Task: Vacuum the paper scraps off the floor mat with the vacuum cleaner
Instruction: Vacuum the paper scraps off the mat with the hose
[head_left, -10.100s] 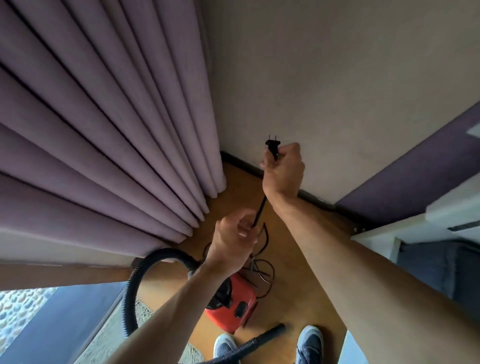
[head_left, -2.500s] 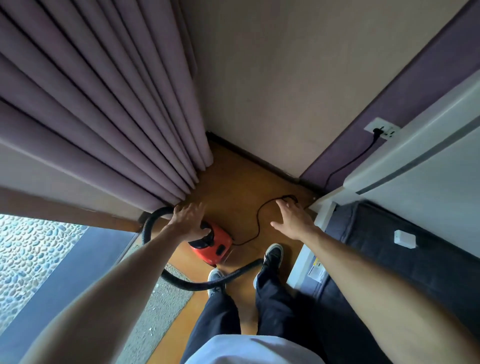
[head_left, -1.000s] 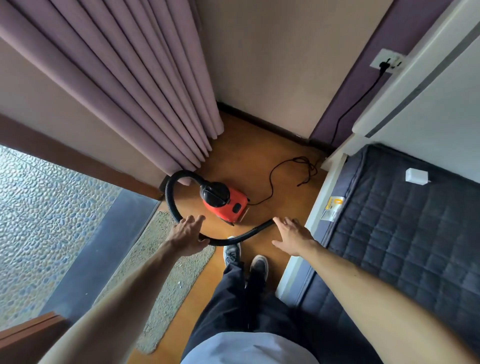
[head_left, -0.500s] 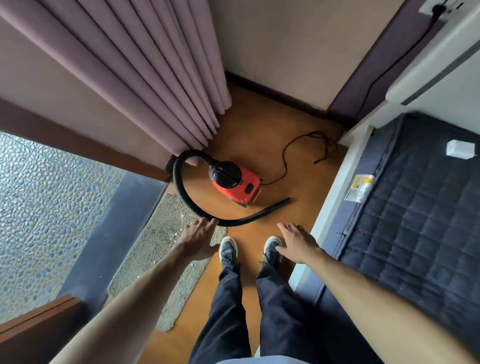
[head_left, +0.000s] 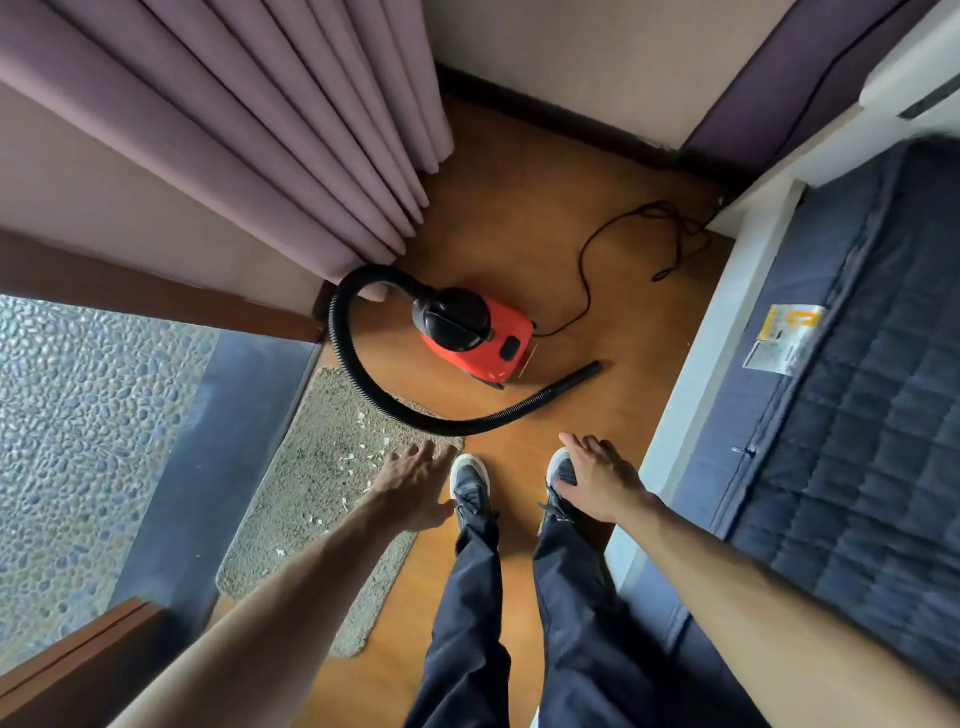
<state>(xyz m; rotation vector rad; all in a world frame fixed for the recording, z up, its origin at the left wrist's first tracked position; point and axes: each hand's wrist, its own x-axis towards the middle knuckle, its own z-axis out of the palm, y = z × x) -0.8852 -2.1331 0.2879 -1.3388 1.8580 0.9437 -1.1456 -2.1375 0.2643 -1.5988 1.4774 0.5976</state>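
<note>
- The red canister vacuum cleaner with a black domed top stands on the orange-brown wooden floor, just beside the foot of the mauve pleated curtain.
- Its black ribbed hose leaves the black top, loops out toward the curtain, then sweeps in a wide arc across the far corner of the mat and over the floor. Its open end lies on the wood just right of the red body.
- A thin black power cord runs from the back of the vacuum cleaner and lies in loose loops on the floor near the bed frame.
- The grey-beige shaggy floor mat lies along a dark threshold, with a pebbled surface beyond it.
- Small pale paper scraps are scattered over the mat, most of them near the left hand.
- The left hand is held out over the mat's right edge, fingers straight and spread, grasping nothing; it is short of the hose.
- The right hand is likewise released, fingers extended, above the right shoe.
- Two dark shoes with pale toecaps stand on the wood between the hands, below dark trousers.
- A dark blue quilted mattress fills the right side, with a yellow and white label on it.
</note>
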